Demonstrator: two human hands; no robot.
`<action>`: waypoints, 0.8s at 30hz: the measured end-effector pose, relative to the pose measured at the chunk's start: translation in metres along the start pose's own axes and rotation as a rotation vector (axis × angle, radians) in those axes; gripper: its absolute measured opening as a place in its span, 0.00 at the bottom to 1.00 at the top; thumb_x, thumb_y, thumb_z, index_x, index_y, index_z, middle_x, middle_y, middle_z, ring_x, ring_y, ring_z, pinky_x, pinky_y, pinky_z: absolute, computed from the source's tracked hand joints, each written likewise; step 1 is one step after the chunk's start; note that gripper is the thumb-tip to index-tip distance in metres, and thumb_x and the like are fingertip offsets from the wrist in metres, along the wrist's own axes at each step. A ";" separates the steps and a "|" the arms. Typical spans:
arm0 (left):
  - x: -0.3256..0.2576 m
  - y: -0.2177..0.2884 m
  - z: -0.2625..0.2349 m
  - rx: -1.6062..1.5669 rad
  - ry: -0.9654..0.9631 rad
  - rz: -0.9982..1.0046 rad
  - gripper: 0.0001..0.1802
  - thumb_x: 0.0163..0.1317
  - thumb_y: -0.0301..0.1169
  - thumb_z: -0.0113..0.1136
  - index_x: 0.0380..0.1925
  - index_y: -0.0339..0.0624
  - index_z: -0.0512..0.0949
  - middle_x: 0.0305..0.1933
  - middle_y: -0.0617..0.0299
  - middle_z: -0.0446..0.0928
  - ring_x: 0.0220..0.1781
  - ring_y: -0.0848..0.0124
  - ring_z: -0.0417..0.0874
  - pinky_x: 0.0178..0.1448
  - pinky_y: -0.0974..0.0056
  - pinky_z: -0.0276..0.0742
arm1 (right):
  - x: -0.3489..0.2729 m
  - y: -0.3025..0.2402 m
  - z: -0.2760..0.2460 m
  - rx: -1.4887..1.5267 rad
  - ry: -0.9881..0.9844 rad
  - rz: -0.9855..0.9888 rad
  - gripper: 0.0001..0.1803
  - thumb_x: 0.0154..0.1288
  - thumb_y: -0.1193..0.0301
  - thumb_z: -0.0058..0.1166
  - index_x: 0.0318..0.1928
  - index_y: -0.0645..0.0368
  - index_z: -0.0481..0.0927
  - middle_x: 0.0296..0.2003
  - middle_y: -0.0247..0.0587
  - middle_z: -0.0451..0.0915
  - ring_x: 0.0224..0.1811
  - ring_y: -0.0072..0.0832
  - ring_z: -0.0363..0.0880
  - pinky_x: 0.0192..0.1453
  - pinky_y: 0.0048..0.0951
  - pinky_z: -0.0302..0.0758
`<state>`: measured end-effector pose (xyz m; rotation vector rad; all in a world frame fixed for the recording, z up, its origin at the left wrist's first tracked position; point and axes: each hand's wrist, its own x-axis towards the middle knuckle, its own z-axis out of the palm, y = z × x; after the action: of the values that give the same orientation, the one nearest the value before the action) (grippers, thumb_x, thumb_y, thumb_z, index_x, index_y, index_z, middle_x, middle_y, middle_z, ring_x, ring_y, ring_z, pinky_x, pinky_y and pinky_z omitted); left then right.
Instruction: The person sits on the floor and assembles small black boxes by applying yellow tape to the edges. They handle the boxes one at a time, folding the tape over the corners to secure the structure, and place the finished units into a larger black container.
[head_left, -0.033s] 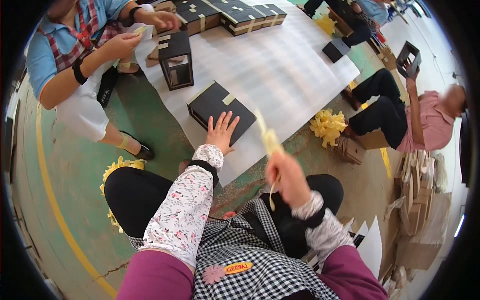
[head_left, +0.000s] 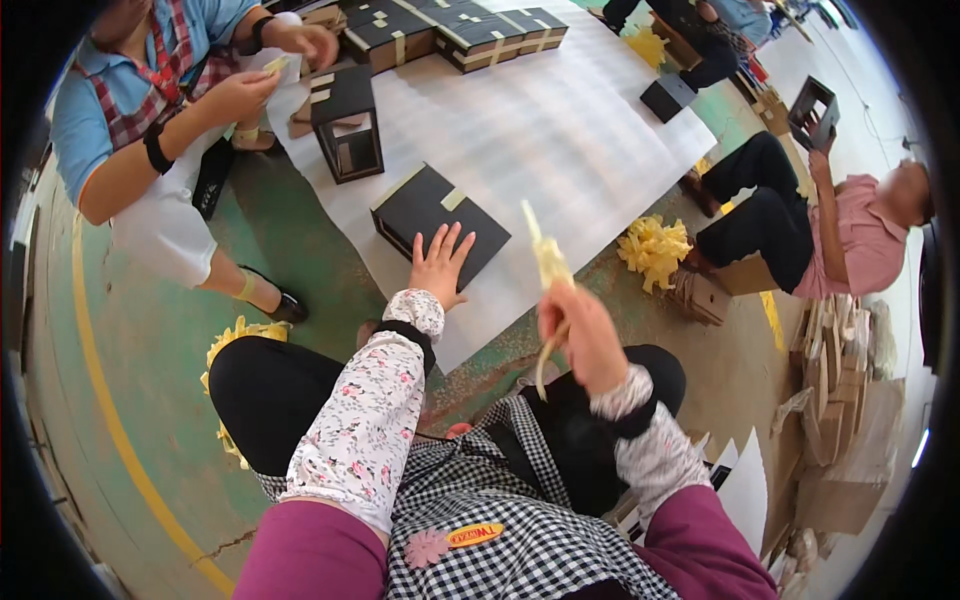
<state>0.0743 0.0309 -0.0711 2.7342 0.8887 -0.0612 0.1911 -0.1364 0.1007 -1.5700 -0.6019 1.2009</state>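
Note:
My left hand (head_left: 440, 262) lies with fingers spread on the near part of a black box (head_left: 425, 205), which rests on the white sheet. A pale tape piece (head_left: 453, 199) is stuck on the box's top. To the right, my right hand (head_left: 583, 335) is raised in front of my knee, closed round a pale yellow tape-like strip (head_left: 552, 262). The strip's narrow end points up and away, and a thin tail hangs below my fist. What it is exactly I cannot make out. Farther off, a black box with a window (head_left: 347, 125) stands upright.
Taped black boxes (head_left: 480, 38) fill the far end of the white sheet (head_left: 560, 130). One person (head_left: 150, 110) sits at left with hands raised; another (head_left: 850, 235) at right holds a black box frame (head_left: 813, 113). Yellow ruffled material (head_left: 655, 252) and stacked cardboard (head_left: 835, 385) lie at right.
My right hand has shifted slightly right with the yellow strip, which is less blurred. My left hand stays on the box.

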 end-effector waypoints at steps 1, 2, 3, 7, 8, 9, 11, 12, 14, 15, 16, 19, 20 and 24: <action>0.003 0.004 -0.001 0.007 -0.021 0.010 0.60 0.41 0.47 0.71 0.69 0.57 0.41 0.73 0.59 0.39 0.74 0.61 0.38 0.72 0.43 0.33 | 0.019 0.005 -0.013 0.009 0.025 -0.116 0.16 0.68 0.64 0.43 0.39 0.65 0.77 0.25 0.32 0.73 0.27 0.18 0.70 0.32 0.19 0.67; 0.002 0.005 -0.003 0.021 -0.042 0.007 0.60 0.41 0.48 0.71 0.69 0.57 0.41 0.73 0.59 0.38 0.74 0.61 0.37 0.72 0.43 0.32 | 0.034 0.007 -0.018 0.012 0.043 -0.161 0.15 0.67 0.65 0.44 0.41 0.65 0.76 0.27 0.32 0.74 0.28 0.18 0.71 0.33 0.19 0.68; 0.003 0.007 -0.006 0.012 -0.058 0.008 0.58 0.42 0.50 0.69 0.69 0.56 0.42 0.73 0.59 0.38 0.74 0.61 0.37 0.72 0.44 0.32 | 0.045 0.007 -0.021 0.018 0.064 -0.207 0.14 0.67 0.66 0.46 0.44 0.65 0.75 0.28 0.32 0.75 0.30 0.18 0.71 0.35 0.19 0.68; 0.008 0.002 -0.022 -0.176 -0.208 -0.001 0.52 0.48 0.56 0.62 0.68 0.51 0.48 0.73 0.55 0.40 0.75 0.61 0.36 0.72 0.46 0.29 | 0.064 0.021 -0.021 0.023 0.023 -0.249 0.13 0.65 0.70 0.49 0.46 0.65 0.73 0.34 0.33 0.76 0.32 0.17 0.72 0.38 0.19 0.70; 0.012 0.000 -0.026 -0.265 -0.271 0.002 0.50 0.50 0.58 0.60 0.67 0.49 0.49 0.73 0.54 0.42 0.75 0.60 0.36 0.72 0.47 0.28 | 0.066 0.025 -0.024 0.016 0.009 -0.241 0.13 0.65 0.70 0.49 0.46 0.65 0.73 0.34 0.33 0.76 0.33 0.17 0.72 0.39 0.19 0.70; 0.015 0.000 -0.032 -0.508 -0.339 0.038 0.43 0.57 0.56 0.55 0.65 0.45 0.55 0.69 0.53 0.54 0.73 0.62 0.48 0.72 0.52 0.39 | 0.068 0.029 -0.030 0.012 0.000 -0.233 0.12 0.66 0.70 0.48 0.45 0.65 0.74 0.35 0.33 0.76 0.34 0.17 0.72 0.41 0.19 0.71; 0.010 0.015 -0.052 -1.156 -0.335 -0.002 0.38 0.60 0.52 0.53 0.65 0.44 0.55 0.65 0.57 0.61 0.69 0.65 0.57 0.69 0.58 0.49 | 0.067 0.035 -0.032 -0.001 -0.012 -0.219 0.11 0.66 0.70 0.48 0.44 0.65 0.74 0.34 0.33 0.76 0.35 0.16 0.73 0.41 0.19 0.71; 0.003 0.024 -0.063 -1.479 -0.328 -0.041 0.36 0.62 0.49 0.52 0.65 0.44 0.56 0.63 0.58 0.64 0.67 0.67 0.62 0.68 0.60 0.55 | 0.066 0.038 -0.032 -0.045 -0.032 -0.222 0.11 0.66 0.70 0.48 0.43 0.64 0.74 0.33 0.33 0.76 0.34 0.17 0.73 0.41 0.19 0.71; -0.006 0.035 -0.071 -1.602 -0.142 -0.032 0.23 0.66 0.40 0.50 0.58 0.43 0.65 0.49 0.66 0.74 0.50 0.78 0.74 0.51 0.73 0.70 | 0.067 0.041 -0.031 -0.145 -0.078 -0.226 0.10 0.66 0.69 0.48 0.42 0.64 0.74 0.33 0.32 0.76 0.34 0.17 0.73 0.41 0.19 0.71; -0.009 0.038 -0.071 -1.590 -0.090 -0.070 0.20 0.66 0.39 0.50 0.55 0.42 0.68 0.46 0.67 0.75 0.47 0.79 0.76 0.48 0.74 0.72 | 0.065 0.041 -0.029 -0.158 -0.101 -0.231 0.10 0.65 0.69 0.49 0.41 0.63 0.75 0.32 0.31 0.76 0.34 0.17 0.73 0.41 0.20 0.72; -0.011 0.042 -0.072 -1.578 -0.039 -0.108 0.18 0.66 0.38 0.50 0.53 0.42 0.70 0.43 0.67 0.76 0.43 0.80 0.77 0.44 0.75 0.73 | 0.063 0.040 -0.028 -0.129 -0.152 -0.212 0.10 0.65 0.69 0.50 0.41 0.63 0.75 0.32 0.31 0.76 0.34 0.17 0.73 0.41 0.20 0.72; -0.019 0.049 -0.070 -1.745 -0.009 -0.168 0.10 0.67 0.37 0.49 0.41 0.44 0.74 0.33 0.70 0.76 0.32 0.82 0.76 0.37 0.77 0.73 | 0.056 0.035 -0.024 0.045 -0.285 -0.181 0.14 0.63 0.63 0.55 0.40 0.63 0.77 0.30 0.31 0.77 0.31 0.17 0.72 0.39 0.20 0.71; -0.023 0.048 -0.068 -1.813 -0.038 -0.179 0.10 0.67 0.37 0.49 0.40 0.45 0.74 0.32 0.71 0.76 0.32 0.81 0.76 0.36 0.76 0.73 | 0.055 0.034 -0.024 0.050 -0.327 -0.193 0.15 0.63 0.62 0.55 0.40 0.62 0.78 0.30 0.31 0.77 0.32 0.17 0.72 0.39 0.20 0.71; -0.036 0.051 -0.068 -2.107 -0.233 -0.275 0.11 0.67 0.40 0.47 0.38 0.47 0.74 0.32 0.71 0.75 0.31 0.82 0.75 0.35 0.75 0.72 | 0.058 0.038 -0.027 -0.061 -0.372 -0.393 0.14 0.63 0.62 0.55 0.41 0.61 0.79 0.34 0.32 0.77 0.34 0.18 0.72 0.40 0.21 0.71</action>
<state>0.0718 -0.0117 0.0107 0.6251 0.5355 0.3086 0.2301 -0.1122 0.0419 -1.2053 -1.1414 1.1813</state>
